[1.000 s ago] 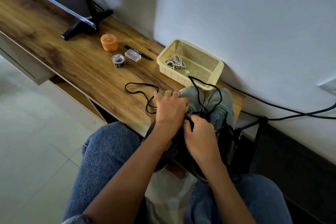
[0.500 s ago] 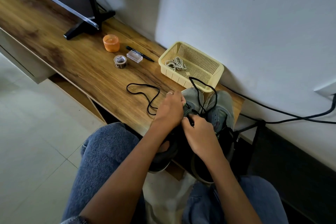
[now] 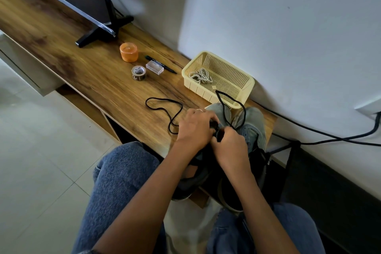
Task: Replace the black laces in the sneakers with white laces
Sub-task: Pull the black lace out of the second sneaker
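Head view: both hands meet over two grey sneakers [image 3: 250,128] at the wooden counter [image 3: 82,72] edge. Left hand [image 3: 193,128] curls over the nearer sneaker's tongue; right hand [image 3: 231,146] pinches the black lace [image 3: 231,99], which loops toward the yellow basket [image 3: 243,76] holding white laces [image 3: 201,76].

Orange jar [image 3: 128,51], tape roll [image 3: 139,72], clear box [image 3: 154,68] and black pen [image 3: 162,65] on wooden shelf [image 3: 72,64]

Home living room, low wooden TV console [image 3: 86,72], flat screen on black stand [image 3: 103,31], tiled floor [image 3: 31,171], plain wall [image 3: 288,27]
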`<state>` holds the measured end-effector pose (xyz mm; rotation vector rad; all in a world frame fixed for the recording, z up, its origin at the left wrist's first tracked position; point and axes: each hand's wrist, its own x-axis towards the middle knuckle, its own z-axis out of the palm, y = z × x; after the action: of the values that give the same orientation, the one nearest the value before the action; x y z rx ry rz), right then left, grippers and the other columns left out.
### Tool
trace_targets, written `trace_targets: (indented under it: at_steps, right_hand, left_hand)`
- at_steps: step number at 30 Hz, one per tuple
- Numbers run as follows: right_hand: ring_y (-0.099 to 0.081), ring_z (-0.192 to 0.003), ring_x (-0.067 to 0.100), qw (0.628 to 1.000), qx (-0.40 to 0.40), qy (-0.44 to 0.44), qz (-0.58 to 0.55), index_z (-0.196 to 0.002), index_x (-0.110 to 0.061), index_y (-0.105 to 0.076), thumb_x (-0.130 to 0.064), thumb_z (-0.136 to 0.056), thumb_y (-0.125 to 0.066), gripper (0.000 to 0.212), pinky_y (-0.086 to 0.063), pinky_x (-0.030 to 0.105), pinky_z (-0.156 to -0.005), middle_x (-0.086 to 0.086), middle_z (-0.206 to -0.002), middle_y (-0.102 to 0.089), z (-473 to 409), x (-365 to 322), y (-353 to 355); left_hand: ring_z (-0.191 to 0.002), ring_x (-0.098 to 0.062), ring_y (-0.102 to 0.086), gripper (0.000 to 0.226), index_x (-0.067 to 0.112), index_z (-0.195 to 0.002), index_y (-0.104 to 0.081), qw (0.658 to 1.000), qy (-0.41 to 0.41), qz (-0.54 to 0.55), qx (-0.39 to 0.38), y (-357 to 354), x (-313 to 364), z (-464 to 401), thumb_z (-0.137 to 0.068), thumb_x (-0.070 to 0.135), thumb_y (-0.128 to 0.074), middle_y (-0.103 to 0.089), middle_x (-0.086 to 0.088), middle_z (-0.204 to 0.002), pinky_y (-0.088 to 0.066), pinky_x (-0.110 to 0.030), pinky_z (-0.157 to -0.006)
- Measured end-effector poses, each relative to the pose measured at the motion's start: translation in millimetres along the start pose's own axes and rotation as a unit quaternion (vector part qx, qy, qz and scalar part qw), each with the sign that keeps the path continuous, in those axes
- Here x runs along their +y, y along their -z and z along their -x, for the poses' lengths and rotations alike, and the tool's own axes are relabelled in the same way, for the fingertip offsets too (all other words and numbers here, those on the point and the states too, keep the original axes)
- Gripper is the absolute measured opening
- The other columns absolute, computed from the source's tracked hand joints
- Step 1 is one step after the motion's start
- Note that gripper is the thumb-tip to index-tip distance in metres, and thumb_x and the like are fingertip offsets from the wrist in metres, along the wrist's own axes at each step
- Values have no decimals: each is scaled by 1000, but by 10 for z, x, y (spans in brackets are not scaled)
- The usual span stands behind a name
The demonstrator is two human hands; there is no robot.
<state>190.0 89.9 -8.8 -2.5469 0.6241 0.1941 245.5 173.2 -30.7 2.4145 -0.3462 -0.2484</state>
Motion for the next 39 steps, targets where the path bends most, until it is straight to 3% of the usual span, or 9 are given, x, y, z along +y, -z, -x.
trace_targets:
  at_steps: [7, 12, 14, 18, 20, 24, 27, 33, 39]
  right_hand:
    - [-59, -92, 37, 998, 30, 35, 43, -110, -5, -56, -10, -94, -42, 22, -36, 33, -64, 17, -96, -62, 106, 10, -17]
    - [-60, -95, 37, 996, 45, 56, 50, -117, -8, -55, -6, -93, -40, 28, -39, 35, -65, 17, -99, -63, 155, -19, -26]
    - [-59, -100, 37, 996, 38, 50, 55, -122, -10, -54, -5, -92, -41, 33, -41, 37, -69, 18, -105, -63, 164, -36, -18]
    - [-58, -104, 37, 996, 24, 49, 72, -124, -12, -53, -8, -94, -41, 33, -45, 38, -73, 17, -110, -62, 183, -107, -26]
    - [-59, -103, 37, 994, 16, 49, 98, -119, -9, -54, -6, -94, -41, 29, -44, 38, -72, 17, -109, -62, 172, -122, -57]
    - [-59, -101, 36, 993, 15, 47, 110, -115, -9, -54, -6, -93, -42, 26, -42, 36, -68, 16, -107, -62, 159, -75, -68]
    - [-59, -101, 36, 993, 12, 46, 112, -115, -9, -53, -9, -94, -42, 24, -40, 35, -67, 15, -107, -62, 162, -53, -63]
    - [-59, -104, 33, 991, 15, 49, 127, -118, -11, -51, -10, -96, -41, 24, -46, 38, -75, 12, -112, -60, 166, -87, -92]
    - [-59, -103, 34, 990, 16, 54, 128, -118, -10, -51, -11, -96, -40, 24, -45, 37, -74, 13, -111, -61, 179, -87, -88]
  left_hand:
    - [-114, -16, -48, 9, 31, -95, -69, 990, -30, -137, 21, 57, 73, 23, -89, 36, -64, -65, 6, -106, -21, -60, -109]
    - [-87, -22, -60, 7, 15, -91, -59, 992, 31, 94, 80, 73, 108, 48, -94, 20, -58, -65, -2, -90, -42, -46, -93]
    - [-83, -19, -62, 7, 10, -90, -55, 957, 120, 226, 138, 61, 93, 17, -96, 13, -53, -66, -4, -88, -48, -32, -73]
    - [-77, -16, -71, 16, -6, -95, -56, 809, 271, 486, 188, 45, 48, -75, -98, 4, -44, -70, -2, -89, -55, -33, -73]
    - [-79, -20, -70, 13, 5, -90, -52, 835, 250, 463, 160, 48, 32, -76, -99, 6, -43, -68, 0, -84, -54, -39, -76]
    - [-83, -20, -61, 10, 21, -103, -50, 958, 115, 258, 49, 102, 30, -29, -96, 15, -52, -65, 2, -83, -47, -36, -76]
    - [-83, -15, -59, 20, 23, -110, -60, 994, 35, 106, 1, 172, 3, 11, -91, 26, -62, -59, 10, -75, -43, -33, -82]
    - [-106, -15, -54, 14, 34, -98, -69, 993, -13, -112, 18, 153, -69, 44, -85, 38, -69, -62, 9, -105, -27, -35, -94]
    - [-113, -20, -49, 16, 25, -107, -65, 985, 27, -169, 35, -4, -49, 26, -95, 27, -55, -53, 2, -118, -25, -45, -101]
